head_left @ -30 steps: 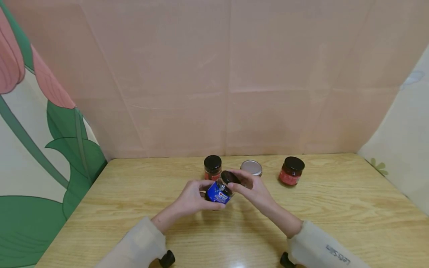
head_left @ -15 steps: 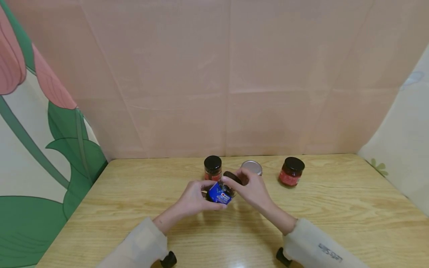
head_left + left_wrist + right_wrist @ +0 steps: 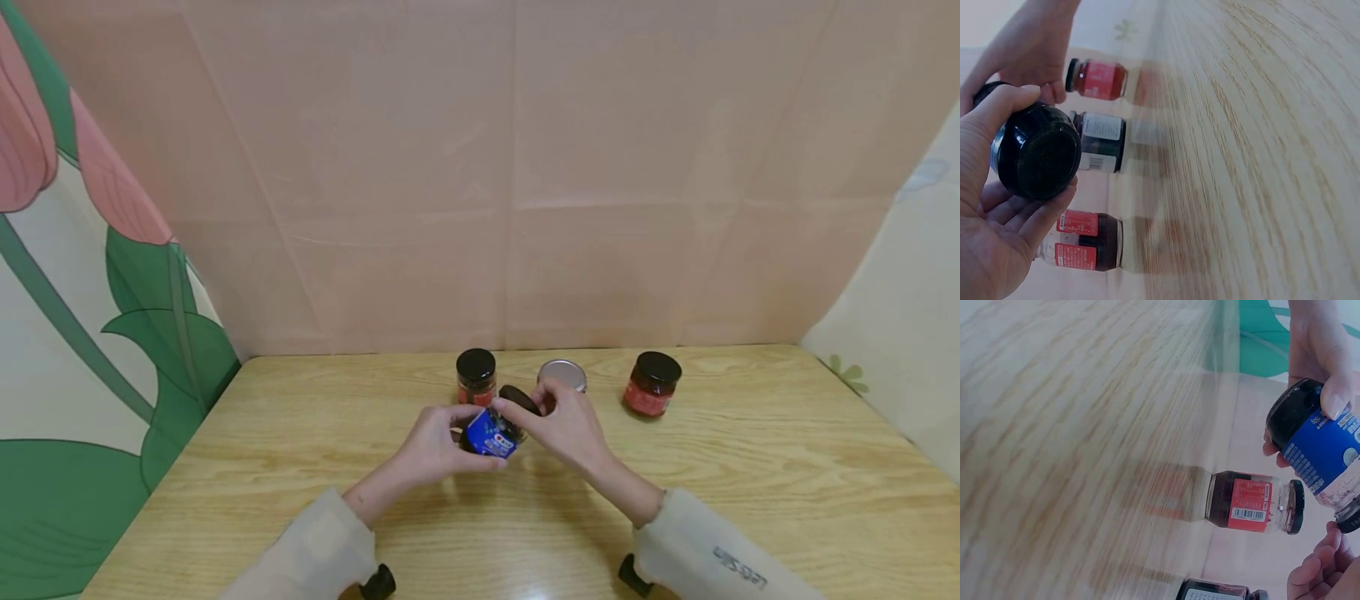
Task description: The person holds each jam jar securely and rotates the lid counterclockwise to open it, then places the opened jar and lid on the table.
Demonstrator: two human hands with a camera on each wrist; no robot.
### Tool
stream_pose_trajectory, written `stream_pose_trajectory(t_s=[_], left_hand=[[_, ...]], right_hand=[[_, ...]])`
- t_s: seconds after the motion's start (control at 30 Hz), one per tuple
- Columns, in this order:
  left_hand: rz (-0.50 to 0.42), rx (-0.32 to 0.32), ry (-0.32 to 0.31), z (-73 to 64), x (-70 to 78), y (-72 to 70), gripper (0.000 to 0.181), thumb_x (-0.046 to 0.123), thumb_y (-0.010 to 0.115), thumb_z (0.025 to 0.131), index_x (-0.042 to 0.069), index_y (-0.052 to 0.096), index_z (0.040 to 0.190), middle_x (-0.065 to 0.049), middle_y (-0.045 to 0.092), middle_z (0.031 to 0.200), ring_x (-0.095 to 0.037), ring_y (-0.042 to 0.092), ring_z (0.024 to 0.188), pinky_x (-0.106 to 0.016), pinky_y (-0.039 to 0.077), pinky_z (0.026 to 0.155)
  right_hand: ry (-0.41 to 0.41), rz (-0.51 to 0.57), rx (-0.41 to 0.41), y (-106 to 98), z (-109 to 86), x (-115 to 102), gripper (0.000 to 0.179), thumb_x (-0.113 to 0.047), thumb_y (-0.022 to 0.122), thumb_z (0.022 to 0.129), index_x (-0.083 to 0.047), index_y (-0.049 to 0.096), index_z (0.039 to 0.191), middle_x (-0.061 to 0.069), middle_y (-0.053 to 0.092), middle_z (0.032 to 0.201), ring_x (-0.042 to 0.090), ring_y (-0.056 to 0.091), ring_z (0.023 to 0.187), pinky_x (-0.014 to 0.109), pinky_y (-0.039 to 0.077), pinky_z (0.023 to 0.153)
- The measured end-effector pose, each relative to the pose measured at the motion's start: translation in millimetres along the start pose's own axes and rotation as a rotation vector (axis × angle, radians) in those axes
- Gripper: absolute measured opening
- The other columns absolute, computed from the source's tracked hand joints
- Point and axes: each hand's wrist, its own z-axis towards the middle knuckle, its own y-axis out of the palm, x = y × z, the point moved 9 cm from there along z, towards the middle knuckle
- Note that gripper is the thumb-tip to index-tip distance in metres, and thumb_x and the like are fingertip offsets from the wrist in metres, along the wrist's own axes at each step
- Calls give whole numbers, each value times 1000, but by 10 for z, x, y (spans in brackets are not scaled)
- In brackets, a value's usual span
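A glass jar (image 3: 489, 435) with a blue label is held above the table, tilted with its top toward the right. My left hand (image 3: 431, 443) grips the body, thumb at the front and fingers behind. In the left wrist view the dark bottom of the jar (image 3: 1044, 156) faces the camera. My right hand (image 3: 566, 427) pinches the black lid (image 3: 519, 399) at the jar's mouth. The right wrist view shows the lid (image 3: 1350, 519) against the neck; whether it is loose or screwed on I cannot tell.
Behind the hands stand a red-labelled jar with a black lid (image 3: 476, 375), a jar with a silver lid (image 3: 562, 373), partly hidden by my right hand, and another red-labelled jar (image 3: 652, 385) farther right. The wooden table (image 3: 300, 433) ends at a pinkish backdrop (image 3: 390, 250).
My right hand has shifted slightly left and changed its hold on the lid, thumb now farther across it. The jar has turned a little in my left hand, which otherwise stays in place.
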Motion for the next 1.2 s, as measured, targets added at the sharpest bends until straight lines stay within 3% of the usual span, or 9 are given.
stream_pose_trajectory(t_s=[0.2,0.3,0.47,0.6,0.93,1.1,1.2], left_hand=[[7,7,6,-6,-24,-5,59,22,87,68,3,65,119,-9,70,104,-12,67,84,-21,55,69],[6,9,-17,-14,-58,-12,61,23,87,68,3,64,120,-10,69,106,-13,67,85,-23,55,70],[4,6,-38,-20,-87,-10,61,24,87,68,4,64,120,-9,69,107,-13,67,84,-24,55,70],[-4,8,-34,-22,-83,-4,59,23,88,67,4,65,118,-9,70,105,-12,67,83,-23,55,69],[-4,12,-41,-19,-89,0,58,24,88,68,4,65,118,-7,70,104,-12,66,83,-23,55,70],[0,10,-42,-22,-89,5,59,25,87,68,4,65,118,-7,70,104,-13,66,84,-24,55,70],[3,8,-34,-22,-84,11,58,25,87,68,5,65,118,-6,70,104,-12,66,85,-23,55,70]], right_hand=[[-27,94,-52,30,-11,-1,40,-48,74,79,-12,61,89,1,58,76,13,50,67,26,41,59],[-115,154,-102,49,-21,-38,34,-34,74,81,-10,67,103,3,64,90,13,53,76,28,45,67],[-302,226,-184,75,-53,-126,39,-17,68,84,-7,64,122,8,64,108,13,54,88,29,47,76],[-348,293,-230,93,-65,-146,45,-13,66,84,-3,60,128,12,61,112,16,55,92,27,49,78],[-333,310,-262,94,-65,-158,47,-13,63,85,-1,57,130,15,60,116,21,55,94,26,48,79],[-228,250,-244,117,-59,-124,44,-26,63,91,-7,58,130,11,63,123,22,59,101,31,48,83],[-147,182,-202,130,-46,-82,42,-38,62,92,-11,62,123,6,67,114,17,62,98,32,49,83]])
